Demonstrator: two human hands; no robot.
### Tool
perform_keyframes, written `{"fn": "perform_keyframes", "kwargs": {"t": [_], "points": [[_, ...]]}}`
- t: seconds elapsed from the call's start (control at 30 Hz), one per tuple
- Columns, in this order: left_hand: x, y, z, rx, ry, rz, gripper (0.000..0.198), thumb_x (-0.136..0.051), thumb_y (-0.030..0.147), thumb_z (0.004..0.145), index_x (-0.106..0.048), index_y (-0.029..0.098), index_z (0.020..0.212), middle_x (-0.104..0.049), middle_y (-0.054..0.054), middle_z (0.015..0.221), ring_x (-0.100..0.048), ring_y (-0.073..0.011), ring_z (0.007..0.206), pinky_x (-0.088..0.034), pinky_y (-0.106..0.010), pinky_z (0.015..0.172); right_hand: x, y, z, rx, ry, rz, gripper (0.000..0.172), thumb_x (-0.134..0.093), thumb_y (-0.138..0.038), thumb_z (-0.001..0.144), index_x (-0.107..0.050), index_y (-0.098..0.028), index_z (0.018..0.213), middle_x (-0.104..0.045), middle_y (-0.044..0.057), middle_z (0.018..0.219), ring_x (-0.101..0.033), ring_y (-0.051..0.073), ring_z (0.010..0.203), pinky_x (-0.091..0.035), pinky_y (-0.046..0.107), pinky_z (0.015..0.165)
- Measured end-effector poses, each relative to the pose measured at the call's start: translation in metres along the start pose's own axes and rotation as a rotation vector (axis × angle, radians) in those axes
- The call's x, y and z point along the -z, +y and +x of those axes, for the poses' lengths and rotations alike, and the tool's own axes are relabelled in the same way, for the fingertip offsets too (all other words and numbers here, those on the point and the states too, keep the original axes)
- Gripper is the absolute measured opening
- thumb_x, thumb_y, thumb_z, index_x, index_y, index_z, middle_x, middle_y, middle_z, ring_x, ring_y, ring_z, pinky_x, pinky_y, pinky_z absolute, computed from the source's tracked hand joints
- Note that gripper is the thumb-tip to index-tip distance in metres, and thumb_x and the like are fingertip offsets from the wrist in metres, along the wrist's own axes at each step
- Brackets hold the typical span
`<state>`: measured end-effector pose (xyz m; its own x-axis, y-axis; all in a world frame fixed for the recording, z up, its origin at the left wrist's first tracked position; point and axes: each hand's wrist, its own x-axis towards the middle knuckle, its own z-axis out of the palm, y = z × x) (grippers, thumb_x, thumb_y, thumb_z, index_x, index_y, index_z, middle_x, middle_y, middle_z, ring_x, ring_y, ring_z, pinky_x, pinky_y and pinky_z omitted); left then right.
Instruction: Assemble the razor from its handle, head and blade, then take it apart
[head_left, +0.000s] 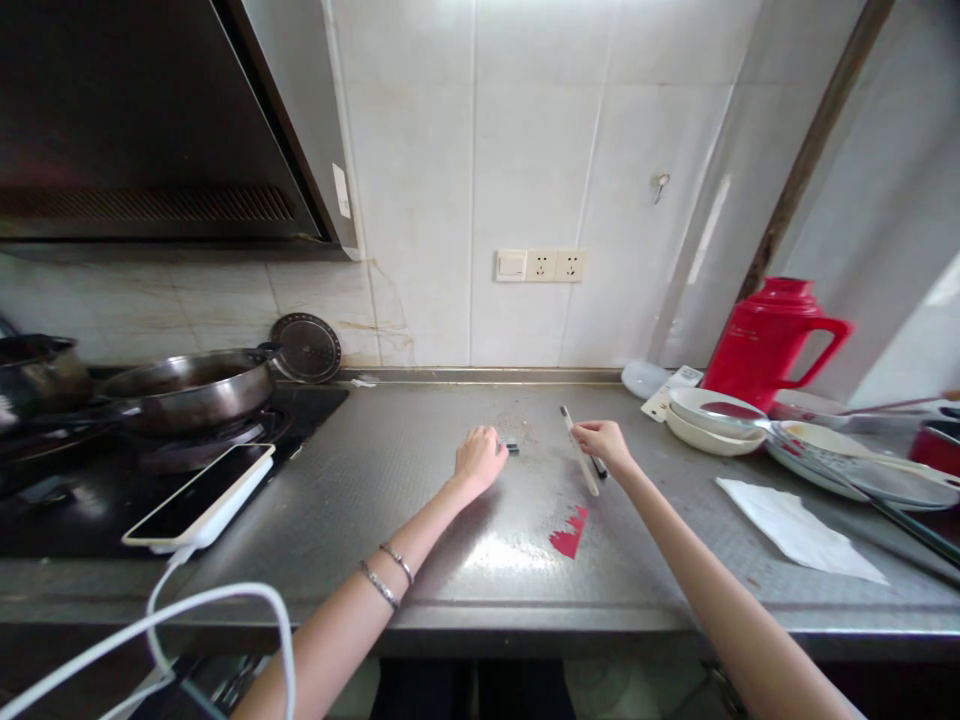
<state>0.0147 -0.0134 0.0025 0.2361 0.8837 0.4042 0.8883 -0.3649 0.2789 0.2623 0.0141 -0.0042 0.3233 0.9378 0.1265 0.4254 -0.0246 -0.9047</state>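
Head view: your right hand (604, 446), right of centre, seems to pinch a pale stick (589, 474) between its fingers; a light, steady pinch should keep it from knocking the black rod (601, 467) beside it. Your left hand (480, 459), mid-frame, curls near a small dark item (513, 449); whether its fingers grip anything, you cannot tell. Lettering on the red flask (763, 345), at right, is unreadable.

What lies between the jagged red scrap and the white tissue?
The head view shows metal countertop between scrap and tissue, with the right forearm crossing above.
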Motion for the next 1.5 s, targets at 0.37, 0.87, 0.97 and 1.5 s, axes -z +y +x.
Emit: {"fn": "perform_keyframes", "kwargs": {"t": [0.37, 0.87, 0.97, 1.5], "points": [[-0.022, -0.043, 0.017, 0.005, -0.073, -0.060, 0.034, -0.052, 0.035, 0.077, -0.054, 0.015, 0.105, -0.057, -0.010, 0.107, -0.051, -0.0230, 0.103, -0.038, -0.033, 0.088, 0.040, 0.040, 0.017, 0.012, 0.068, -0.698, 0.021, -0.056, -0.024, 0.066, -0.071, -0.012, 0.072, -0.068, 0.012, 0.066, -0.063, 0.020, 0.066, -0.037, 0.021, 0.050], [-0.042, -0.035, 0.032, -0.124, -0.166, -0.113, 0.051, -0.056, 0.036, 0.074, -0.047, 0.016, 0.119, -0.055, -0.011, 0.121, -0.050, -0.0239, 0.111, -0.036, -0.034, 0.093, 0.037, 0.037, 0.023, 0.074, 0.060, -0.812, 0.017, -0.055, -0.019, 0.071, -0.071, -0.012, 0.070, -0.069, 0.018, 0.074, -0.065, 0.023, 0.073, -0.040, 0.023, 0.055], [-0.043, -0.033, 0.034, -0.118, -0.182, -0.102, 0.047, -0.055, 0.033, 0.074, -0.048, 0.017, 0.118, -0.058, -0.010, 0.116, -0.052, -0.0237, 0.109, -0.037, -0.034, 0.091, 0.041, 0.038, 0.022, 0.087, 0.049, -0.789, 0.019, -0.055, -0.022, 0.070, -0.071, -0.011, 0.071, -0.068, 0.017, 0.073, -0.064, 0.023, 0.071, -0.039, 0.023, 0.054], [-0.043, -0.036, 0.034, -0.097, -0.102, -0.225, 0.039, -0.062, 0.033, 0.070, -0.053, 0.018, 0.105, -0.064, -0.006, 0.101, -0.058, -0.0198, 0.095, -0.041, -0.031, 0.083, 0.047, 0.039, 0.020, 0.114, -0.018, -0.808, 0.014, -0.056, -0.014, 0.063, -0.069, -0.013, 0.065, -0.067, 0.011, 0.066, -0.063, 0.020, 0.069, -0.037, 0.021, 0.053]]}}
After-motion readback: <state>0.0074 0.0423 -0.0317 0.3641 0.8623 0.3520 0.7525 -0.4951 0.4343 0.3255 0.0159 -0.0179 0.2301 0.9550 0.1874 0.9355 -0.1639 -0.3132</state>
